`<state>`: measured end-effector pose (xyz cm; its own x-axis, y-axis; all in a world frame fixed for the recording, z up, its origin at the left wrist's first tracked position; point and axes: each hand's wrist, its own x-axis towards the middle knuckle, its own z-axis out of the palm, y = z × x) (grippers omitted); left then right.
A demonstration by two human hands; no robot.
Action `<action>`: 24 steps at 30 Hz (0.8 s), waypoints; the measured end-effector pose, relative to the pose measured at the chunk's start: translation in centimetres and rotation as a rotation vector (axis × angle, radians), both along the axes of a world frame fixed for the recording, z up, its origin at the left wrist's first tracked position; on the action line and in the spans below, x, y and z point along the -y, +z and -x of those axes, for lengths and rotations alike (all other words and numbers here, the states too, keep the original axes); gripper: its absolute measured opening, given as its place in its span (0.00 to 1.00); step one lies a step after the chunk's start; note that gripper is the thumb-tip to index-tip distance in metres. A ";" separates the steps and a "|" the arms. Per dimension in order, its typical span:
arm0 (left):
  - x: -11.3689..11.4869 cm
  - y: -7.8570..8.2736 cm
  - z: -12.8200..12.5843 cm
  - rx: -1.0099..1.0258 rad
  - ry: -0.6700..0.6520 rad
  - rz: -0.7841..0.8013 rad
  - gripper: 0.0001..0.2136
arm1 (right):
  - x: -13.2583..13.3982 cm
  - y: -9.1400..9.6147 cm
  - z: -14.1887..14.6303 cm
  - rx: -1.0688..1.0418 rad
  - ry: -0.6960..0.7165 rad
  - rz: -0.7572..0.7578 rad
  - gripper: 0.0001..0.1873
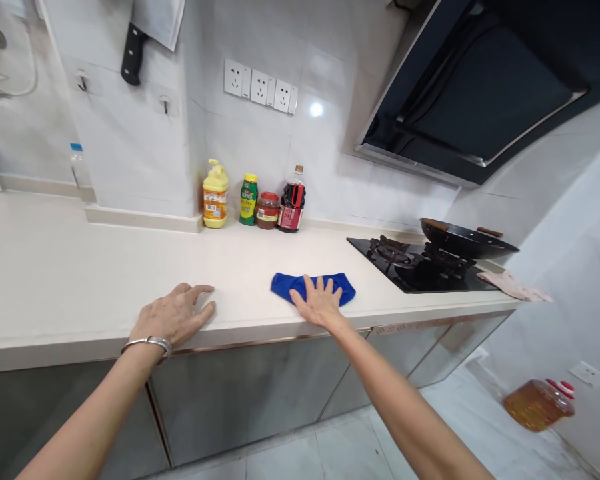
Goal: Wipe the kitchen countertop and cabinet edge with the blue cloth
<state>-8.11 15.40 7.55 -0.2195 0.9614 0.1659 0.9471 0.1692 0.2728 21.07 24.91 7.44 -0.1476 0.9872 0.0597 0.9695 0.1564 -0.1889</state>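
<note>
My right hand (320, 301) lies with spread fingers on a folded blue cloth (286, 285), pressing it flat against the white countertop (130, 267). The cloth sits near the counter's front edge, left of the stove. To the left, my left hand (176, 313) rests at the counter edge, thumb and fingers apart, with nothing in it. A silver bracelet (153, 342) circles the left wrist.
Along the wall stand a yellow pump bottle (215, 197), a green bottle (249, 200), a red-lidded jar (268, 211) and a dark sauce bottle (291, 203). A wok (467, 241) sits on the black gas stove (410, 277). Above hangs a range hood (490, 87); a cleaver (135, 53) hangs left.
</note>
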 end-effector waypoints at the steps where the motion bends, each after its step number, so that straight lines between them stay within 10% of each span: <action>1: 0.0 0.0 0.0 0.005 0.000 -0.003 0.30 | 0.8 0.0 1.4 -0.013 0.037 -0.002 0.44; 12: 0.0 0.0 0.4 0.149 0.062 -0.073 0.33 | 5.1 0.1 13.2 -0.178 0.405 -0.057 0.45; 24: -1.3 -0.2 2.5 0.119 0.037 0.055 0.36 | 1.3 0.2 -1.6 -0.119 0.308 -0.039 0.39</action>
